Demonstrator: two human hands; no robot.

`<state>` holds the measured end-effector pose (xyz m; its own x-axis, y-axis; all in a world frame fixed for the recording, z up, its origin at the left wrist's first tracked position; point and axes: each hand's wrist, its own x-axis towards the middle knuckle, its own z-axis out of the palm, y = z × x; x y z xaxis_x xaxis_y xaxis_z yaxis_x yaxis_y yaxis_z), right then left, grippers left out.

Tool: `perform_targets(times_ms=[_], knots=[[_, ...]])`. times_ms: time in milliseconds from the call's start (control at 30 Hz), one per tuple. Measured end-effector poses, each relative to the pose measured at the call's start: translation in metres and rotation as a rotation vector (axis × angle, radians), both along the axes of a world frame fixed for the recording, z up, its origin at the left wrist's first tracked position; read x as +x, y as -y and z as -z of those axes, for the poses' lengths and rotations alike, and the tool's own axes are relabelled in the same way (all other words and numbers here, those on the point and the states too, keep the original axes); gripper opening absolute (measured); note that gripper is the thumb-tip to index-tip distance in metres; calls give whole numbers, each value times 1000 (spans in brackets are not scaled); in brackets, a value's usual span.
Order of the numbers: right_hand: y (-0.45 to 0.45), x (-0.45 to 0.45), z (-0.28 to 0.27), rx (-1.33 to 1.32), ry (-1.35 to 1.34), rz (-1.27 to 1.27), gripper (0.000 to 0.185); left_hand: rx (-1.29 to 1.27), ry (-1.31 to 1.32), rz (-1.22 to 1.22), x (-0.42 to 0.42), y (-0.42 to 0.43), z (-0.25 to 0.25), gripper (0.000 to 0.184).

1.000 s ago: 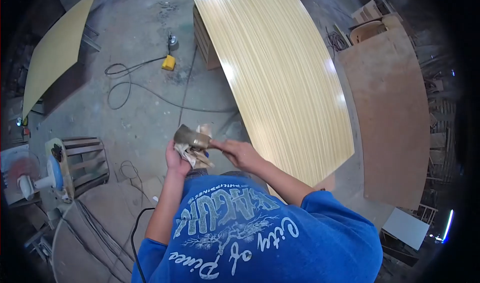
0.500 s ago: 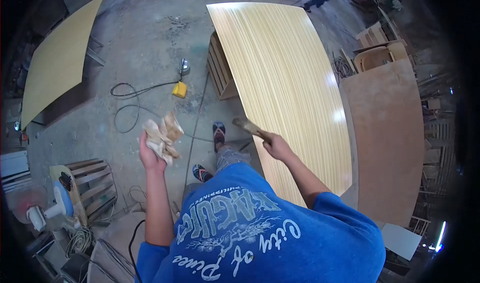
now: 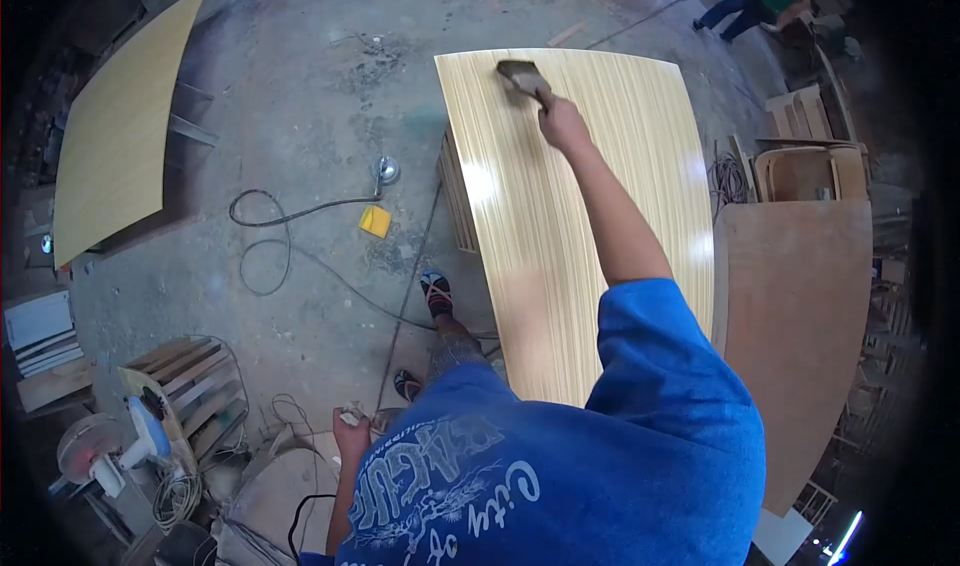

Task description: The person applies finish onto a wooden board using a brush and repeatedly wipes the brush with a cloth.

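Note:
My right hand (image 3: 563, 126) is closed round the handle of a wide brush (image 3: 520, 76), whose bristles are over the far left corner of a glossy wood-grain panel (image 3: 600, 186). Whether the bristles touch the panel is hard to tell from above. Low by my left side, my left hand (image 3: 350, 436) is closed on a crumpled pale rag (image 3: 352, 414), only partly visible.
A similar panel (image 3: 130, 116) stands at the left. On the floor lie a yellow block (image 3: 375, 221), a round metal tool (image 3: 387, 170) and a looped cable (image 3: 290, 216). A brown board (image 3: 795, 336) is at the right. Another person (image 3: 750, 6) bends at the far right.
My right hand has carried the brush forward to the panel's far end. My left hand has dropped back to my side with the rag. The other person shows more fully.

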<state>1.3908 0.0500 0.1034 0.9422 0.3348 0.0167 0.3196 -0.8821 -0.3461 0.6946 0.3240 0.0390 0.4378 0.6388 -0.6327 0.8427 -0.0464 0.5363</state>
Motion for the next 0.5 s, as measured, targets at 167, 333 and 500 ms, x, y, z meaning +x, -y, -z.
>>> perform_targets(times_ms=[167, 333, 500], knots=[[-44, 82, 18, -99, -47, 43, 43, -105, -35, 12, 17, 15, -5, 44], [-56, 92, 37, -92, -51, 59, 46, -99, -26, 67, 38, 21, -21, 41], [-31, 61, 57, -131, -116, 85, 44, -94, 14, 9, 32, 28, -17, 42]])
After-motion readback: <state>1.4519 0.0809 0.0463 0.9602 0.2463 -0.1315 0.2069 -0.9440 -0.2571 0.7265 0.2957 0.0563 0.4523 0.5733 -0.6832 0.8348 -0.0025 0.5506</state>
